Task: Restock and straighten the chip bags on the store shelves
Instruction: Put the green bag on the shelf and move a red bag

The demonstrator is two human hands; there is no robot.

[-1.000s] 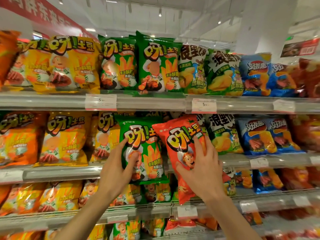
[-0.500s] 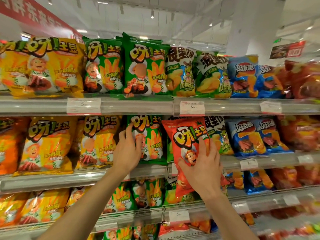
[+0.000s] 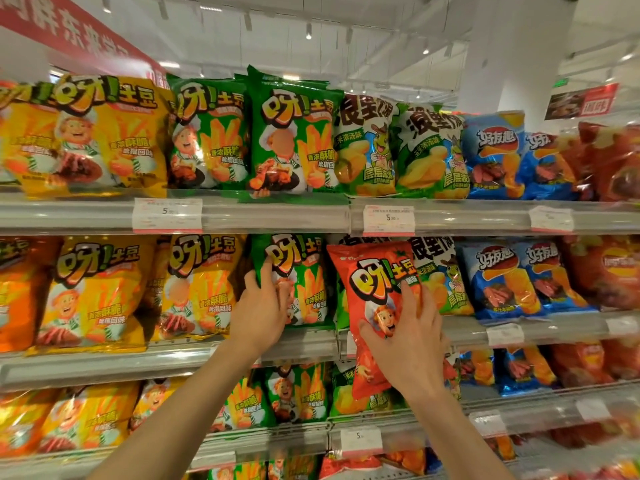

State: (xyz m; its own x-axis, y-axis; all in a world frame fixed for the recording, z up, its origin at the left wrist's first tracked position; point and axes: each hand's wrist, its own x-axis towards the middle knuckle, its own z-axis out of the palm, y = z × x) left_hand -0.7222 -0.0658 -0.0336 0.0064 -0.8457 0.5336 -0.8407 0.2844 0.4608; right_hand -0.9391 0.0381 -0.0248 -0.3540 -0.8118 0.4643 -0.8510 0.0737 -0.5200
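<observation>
My right hand [image 3: 407, 344] grips a red chip bag [image 3: 375, 292] in front of the middle shelf, its lower end hanging below the shelf rail [image 3: 533, 329]. The bag covers part of a green-and-white bag behind it. My left hand [image 3: 261, 306] presses on a green chip bag [image 3: 304, 271] that stands upright on the same shelf, fingers spread over its left edge. Yellow bags [image 3: 194, 285] stand to the left of it.
The top shelf [image 3: 277, 213] carries yellow, green, green-and-white, blue and red bags in a row. Blue bags [image 3: 502, 275] and red bags fill the right of the middle shelf. Lower shelves hold more bags. Price tags [image 3: 388, 220] sit on the rails.
My left hand pushed the green bag back up onto the middle shelf, where it now stands upright. My right hand lifted the red bag a little higher. The view shifted left.
</observation>
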